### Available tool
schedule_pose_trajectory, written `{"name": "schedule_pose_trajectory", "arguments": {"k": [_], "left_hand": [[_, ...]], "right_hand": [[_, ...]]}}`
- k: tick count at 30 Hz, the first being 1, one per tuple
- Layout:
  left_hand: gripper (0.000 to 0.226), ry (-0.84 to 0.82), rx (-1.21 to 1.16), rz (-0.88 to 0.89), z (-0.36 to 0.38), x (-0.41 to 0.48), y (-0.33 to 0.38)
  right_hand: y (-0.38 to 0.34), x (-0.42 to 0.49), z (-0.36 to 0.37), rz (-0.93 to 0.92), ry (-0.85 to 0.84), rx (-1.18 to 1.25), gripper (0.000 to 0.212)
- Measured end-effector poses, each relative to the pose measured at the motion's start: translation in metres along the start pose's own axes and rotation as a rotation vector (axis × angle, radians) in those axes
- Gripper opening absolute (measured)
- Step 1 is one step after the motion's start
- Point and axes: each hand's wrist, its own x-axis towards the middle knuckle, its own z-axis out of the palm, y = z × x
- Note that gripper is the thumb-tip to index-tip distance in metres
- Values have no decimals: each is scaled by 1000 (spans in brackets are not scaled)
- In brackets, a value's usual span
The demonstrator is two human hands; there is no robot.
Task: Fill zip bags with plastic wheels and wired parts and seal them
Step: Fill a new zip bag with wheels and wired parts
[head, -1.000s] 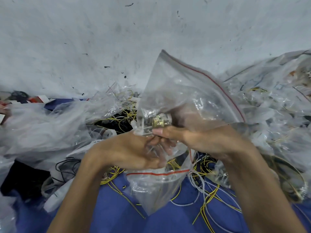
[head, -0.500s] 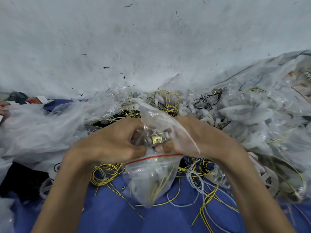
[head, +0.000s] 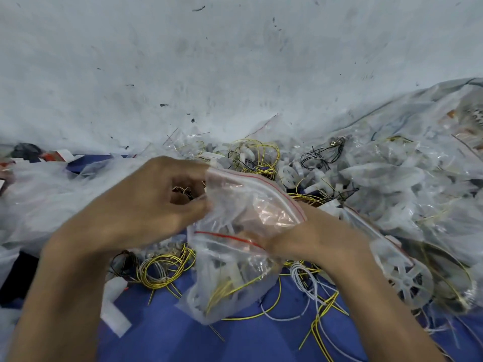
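Two clear zip bags with red seal lines overlap in the middle of the view. The upper zip bag (head: 256,202) is crumpled, and my left hand (head: 146,205) pinches its left edge between thumb and fingers. The lower zip bag (head: 230,280) hangs over the blue cloth and holds white plastic pieces and yellow wires. My right hand (head: 313,239) grips the bags from the right, its fingers hidden behind the plastic. A white plastic wheel (head: 407,283) lies to the right inside another bag.
Loose yellow, white and black wires (head: 162,270) lie on the blue cloth (head: 156,335). Piles of clear bags with parts (head: 418,184) crowd the right and back. A large clear plastic sheet (head: 47,194) covers the left. A grey wall rises behind.
The raised upper bag came down and crumpled over the filled one. My left hand moved up and left to its edge; my right hand shifted lower right.
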Motion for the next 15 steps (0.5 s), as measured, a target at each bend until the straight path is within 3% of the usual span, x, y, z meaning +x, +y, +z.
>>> {"name": "schedule_pose_trajectory", "arguments": {"k": [4,9,13,15], "left_hand": [[34,70,8,-3,3,3,-4],[34,110,-54,-83,-3,2,-8],[27,239,-32,-105,-5,3,-10],[28,307,8,-95,-2,5,-10]], "right_hand": [[-2,-2,-8,30,-15,44,37],[4,8,-24,-169,-86,-67,12],[7,9,-30,-138,-191,279,37],[7,8,-30,-155,-196,301,37]]}}
